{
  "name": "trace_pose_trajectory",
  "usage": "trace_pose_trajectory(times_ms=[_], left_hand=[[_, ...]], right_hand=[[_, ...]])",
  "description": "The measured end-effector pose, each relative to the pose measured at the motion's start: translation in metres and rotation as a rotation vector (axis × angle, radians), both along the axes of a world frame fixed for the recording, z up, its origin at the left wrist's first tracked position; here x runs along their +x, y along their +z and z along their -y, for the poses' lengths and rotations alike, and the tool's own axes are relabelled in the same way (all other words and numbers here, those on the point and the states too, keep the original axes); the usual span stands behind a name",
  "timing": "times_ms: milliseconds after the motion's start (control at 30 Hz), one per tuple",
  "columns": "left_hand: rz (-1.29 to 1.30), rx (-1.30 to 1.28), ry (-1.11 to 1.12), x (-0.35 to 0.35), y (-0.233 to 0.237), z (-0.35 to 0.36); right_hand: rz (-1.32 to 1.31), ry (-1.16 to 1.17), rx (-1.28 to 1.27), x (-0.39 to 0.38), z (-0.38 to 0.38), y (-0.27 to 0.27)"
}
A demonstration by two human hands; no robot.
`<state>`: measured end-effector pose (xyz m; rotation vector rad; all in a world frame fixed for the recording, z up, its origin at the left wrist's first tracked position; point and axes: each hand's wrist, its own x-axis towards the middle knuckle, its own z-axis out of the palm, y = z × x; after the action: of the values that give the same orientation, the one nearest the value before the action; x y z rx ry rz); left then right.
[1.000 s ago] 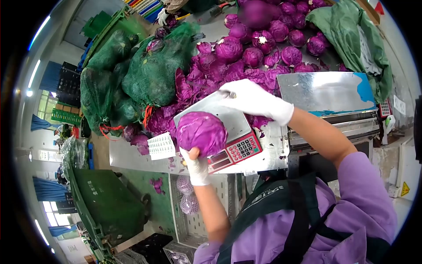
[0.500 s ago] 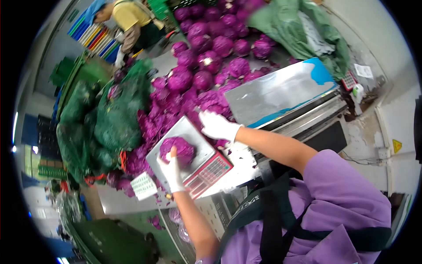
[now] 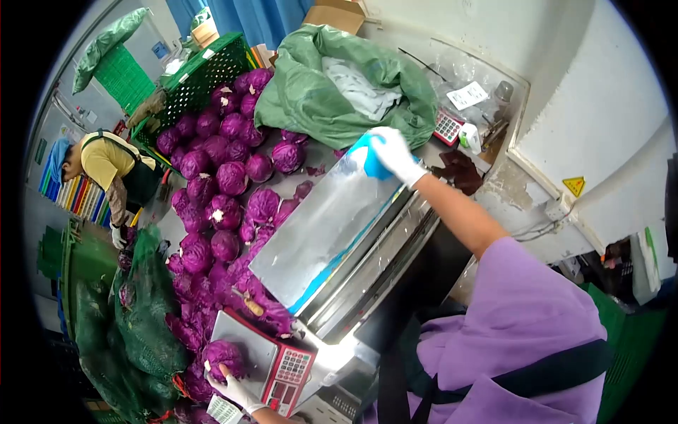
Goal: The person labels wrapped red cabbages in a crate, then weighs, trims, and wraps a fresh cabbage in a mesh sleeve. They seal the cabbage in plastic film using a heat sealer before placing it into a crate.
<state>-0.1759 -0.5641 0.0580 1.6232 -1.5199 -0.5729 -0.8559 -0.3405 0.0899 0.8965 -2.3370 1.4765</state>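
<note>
My left hand (image 3: 236, 391), in a white glove, has its fingers curled against the lower side of a red cabbage (image 3: 223, 358). That cabbage sits at the left part of the pan of a digital scale (image 3: 247, 344) with a red keypad housing. My right hand (image 3: 397, 157), also gloved and blurred by motion, is over the far end of a film-wrapping machine's metal plate (image 3: 332, 219), at its blue patch. The fingers there look stretched out, with nothing visible in them. Beside the scale, a tan-handled tool (image 3: 253, 307) lies among cabbage leaves.
Many red cabbages (image 3: 232, 178) and loose leaves cover the table beyond the scale. Filled green net bags (image 3: 145, 318) stand at left. A green sack (image 3: 304, 78) and a green crate (image 3: 205, 78) are at the back. A person (image 3: 109, 166) bends at far left.
My right hand has moved from beside the scale to the far end of the wrapping machine. The view has swung right; my left hand stays at the cabbage on the scale.
</note>
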Motion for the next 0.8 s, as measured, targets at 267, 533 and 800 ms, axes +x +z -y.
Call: trace_pose_trajectory(times_ms=[267, 533, 800], left_hand=[[0.083, -0.002, 0.054, -0.01, 0.004, -0.007], [0.041, -0.107, 0.274, -0.095, 0.036, -0.095], [0.213, -0.078, 0.428, -0.111, -0.002, -0.143]], right_hand=[[0.265, -0.121, 0.39, -0.152, 0.004, -0.029], [0.15, 0.115, 0.611, -0.254, 0.078, -0.118], [-0.089, 0.014, 0.386, -0.309, 0.067, -0.132]])
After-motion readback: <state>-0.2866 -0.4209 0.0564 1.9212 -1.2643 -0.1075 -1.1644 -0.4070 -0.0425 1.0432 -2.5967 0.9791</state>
